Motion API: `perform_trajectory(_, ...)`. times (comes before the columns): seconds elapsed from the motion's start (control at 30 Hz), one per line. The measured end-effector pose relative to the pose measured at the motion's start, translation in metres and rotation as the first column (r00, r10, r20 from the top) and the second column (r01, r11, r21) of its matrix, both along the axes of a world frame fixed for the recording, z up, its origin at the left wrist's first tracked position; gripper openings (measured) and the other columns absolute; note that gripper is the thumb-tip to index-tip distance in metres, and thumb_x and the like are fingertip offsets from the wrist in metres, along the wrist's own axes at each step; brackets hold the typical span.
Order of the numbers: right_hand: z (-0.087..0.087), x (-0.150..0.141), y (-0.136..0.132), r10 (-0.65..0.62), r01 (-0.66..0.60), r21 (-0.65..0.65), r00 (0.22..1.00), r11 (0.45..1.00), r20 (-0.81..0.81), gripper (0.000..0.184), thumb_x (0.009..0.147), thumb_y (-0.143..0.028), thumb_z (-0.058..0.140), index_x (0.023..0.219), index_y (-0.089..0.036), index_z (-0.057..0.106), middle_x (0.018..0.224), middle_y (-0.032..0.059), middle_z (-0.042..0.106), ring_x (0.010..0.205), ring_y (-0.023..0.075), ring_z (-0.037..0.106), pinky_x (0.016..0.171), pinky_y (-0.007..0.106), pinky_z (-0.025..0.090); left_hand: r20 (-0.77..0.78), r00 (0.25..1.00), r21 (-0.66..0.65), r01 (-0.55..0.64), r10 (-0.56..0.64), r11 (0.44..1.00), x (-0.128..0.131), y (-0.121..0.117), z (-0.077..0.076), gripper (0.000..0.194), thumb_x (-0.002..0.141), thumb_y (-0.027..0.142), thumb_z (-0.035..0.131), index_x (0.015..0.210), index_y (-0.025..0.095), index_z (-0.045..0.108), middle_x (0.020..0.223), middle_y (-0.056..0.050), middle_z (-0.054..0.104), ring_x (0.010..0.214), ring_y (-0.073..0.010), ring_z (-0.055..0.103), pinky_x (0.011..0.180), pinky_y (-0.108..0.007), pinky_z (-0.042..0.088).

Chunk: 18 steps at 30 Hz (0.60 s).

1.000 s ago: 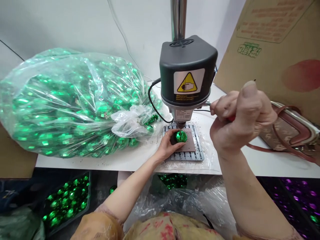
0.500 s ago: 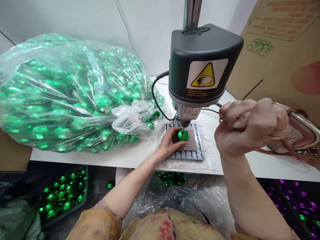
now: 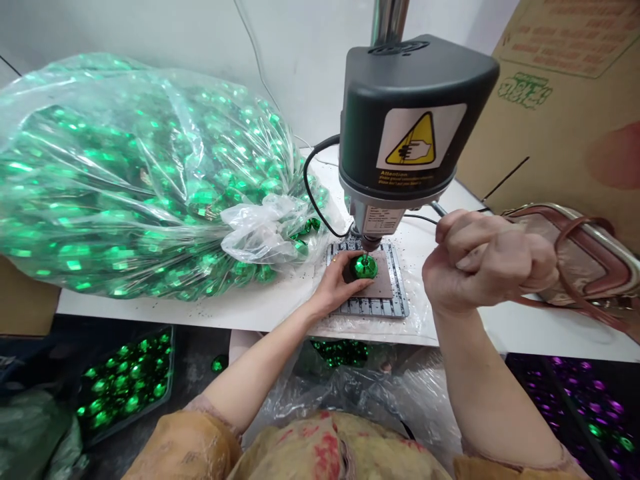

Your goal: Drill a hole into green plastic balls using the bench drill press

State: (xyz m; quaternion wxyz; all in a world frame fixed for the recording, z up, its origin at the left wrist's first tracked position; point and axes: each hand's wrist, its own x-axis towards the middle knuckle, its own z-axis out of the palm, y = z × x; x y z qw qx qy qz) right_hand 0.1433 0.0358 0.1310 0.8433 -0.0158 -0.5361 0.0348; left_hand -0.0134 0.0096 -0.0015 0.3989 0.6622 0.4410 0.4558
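Column cropped above; fine print on the lower label illegible. Right hand concealing the outer end of the lever. Contact between bit and green bauble too small to resolve. Clear bag and handbag, toward the worktop's left and right edges, cropped laterally.

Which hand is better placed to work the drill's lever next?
Probably the right hand: it is closed at the lever beside the drill, while the left hand holds the green ball beneath.

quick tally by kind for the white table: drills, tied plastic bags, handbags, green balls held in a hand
Drill: 1
Tied plastic bag: 1
Handbag: 1
Green ball held in the left hand: 1
Total: 4
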Motion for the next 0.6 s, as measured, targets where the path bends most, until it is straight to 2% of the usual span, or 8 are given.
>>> perform_trajectory(0.1,-0.007,0.000,-0.001,-0.014,0.014,-0.021,1.000,1.000,0.011,0.041,0.084,-0.012,0.045,0.062,-0.015,0.011,0.042,-0.0076,0.019,0.036,-0.0002,0.021,0.041,0.018,0.030,0.005,1.000,-0.006,-0.002,0.002,1.000,0.000,0.000,0.001,0.055,0.078,0.037,0.081,0.125,0.021,0.057,0.125,-0.010,0.065,0.116,-0.0266,0.062,0.101,-0.042,0.048)
perform_trajectory(0.2,-0.002,-0.003,-0.006,-0.031,0.029,-0.079,0.999,0.996,-0.025,0.044,0.085,-0.014,0.048,0.059,-0.014,0.012,0.043,-0.0072,0.016,0.036,-0.0005,0.023,0.042,0.018,0.031,0.007,1.000,-0.012,-0.010,0.010,1.000,0.000,0.000,0.000,0.055,0.078,0.036,0.082,0.124,0.021,0.057,0.125,-0.010,0.065,0.117,-0.0268,0.062,0.102,-0.042,0.048)
perform_trajectory(0.27,0.012,-0.006,-0.009,-0.037,0.021,-0.168,0.995,0.986,-0.096,0.048,0.085,-0.015,0.052,0.056,-0.015,0.013,0.045,-0.0072,0.012,0.035,-0.0010,0.022,0.040,0.017,0.029,0.004,1.000,-0.008,-0.017,0.017,1.000,0.001,0.001,-0.001,0.055,0.077,0.036,0.082,0.124,0.021,0.057,0.125,-0.010,0.065,0.116,-0.0264,0.062,0.102,-0.042,0.048)
perform_trajectory(0.37,0.040,-0.008,-0.011,-0.104,0.020,-0.418,0.978,0.908,-0.178,0.046,0.086,-0.018,0.055,0.051,-0.019,0.026,0.044,-0.0081,0.017,0.035,0.0018,0.030,0.038,0.022,0.025,-0.007,0.997,0.022,-0.074,0.074,0.997,0.005,-0.002,0.002,0.054,0.076,0.036,0.082,0.122,0.021,0.058,0.120,-0.009,0.067,0.112,-0.0255,0.064,0.099,-0.041,0.051)
perform_trajectory(0.43,0.054,-0.008,-0.009,-0.100,0.015,-0.480,0.983,0.877,-0.152,0.043,0.086,-0.020,0.055,0.052,-0.021,0.030,0.044,-0.0084,0.020,0.036,0.0030,0.032,0.039,0.024,0.027,-0.029,0.984,0.077,-0.174,0.177,0.982,0.007,-0.011,0.006,0.051,0.076,0.037,0.082,0.119,0.021,0.060,0.116,-0.008,0.067,0.108,-0.0250,0.065,0.096,-0.040,0.052)
perform_trajectory(0.5,0.060,-0.007,-0.007,-0.070,-0.008,-0.473,0.987,0.881,-0.145,0.041,0.087,-0.020,0.054,0.053,-0.022,0.031,0.044,-0.0086,0.021,0.036,0.0031,0.031,0.038,0.025,0.026,-0.081,0.961,0.171,-0.249,0.265,0.953,0.005,-0.029,0.010,0.046,0.077,0.039,0.080,0.115,0.021,0.060,0.110,-0.008,0.067,0.103,-0.0243,0.065,0.091,-0.039,0.053)
perform_trajectory(0.53,0.061,-0.007,-0.006,-0.049,-0.027,-0.459,0.987,0.888,-0.151,0.039,0.086,-0.020,0.054,0.055,-0.023,0.031,0.044,-0.0088,0.022,0.035,0.0034,0.031,0.038,0.026,0.025,-0.118,0.958,0.228,-0.230,0.262,0.946,0.002,-0.041,0.011,0.044,0.078,0.040,0.079,0.113,0.022,0.060,0.106,-0.007,0.067,0.099,-0.0234,0.066,0.087,-0.037,0.054)
perform_trajectory(0.6,0.060,-0.007,-0.005,-0.020,-0.057,-0.432,0.985,0.900,-0.173,0.036,0.085,-0.020,0.056,0.057,-0.024,0.033,0.044,-0.0093,0.025,0.035,0.0045,0.030,0.037,0.028,0.023,-0.241,0.959,0.335,-0.059,0.146,0.940,-0.007,-0.068,0.010,0.042,0.080,0.042,0.076,0.112,0.022,0.060,0.097,-0.006,0.066,0.087,-0.0205,0.066,0.076,-0.032,0.054)
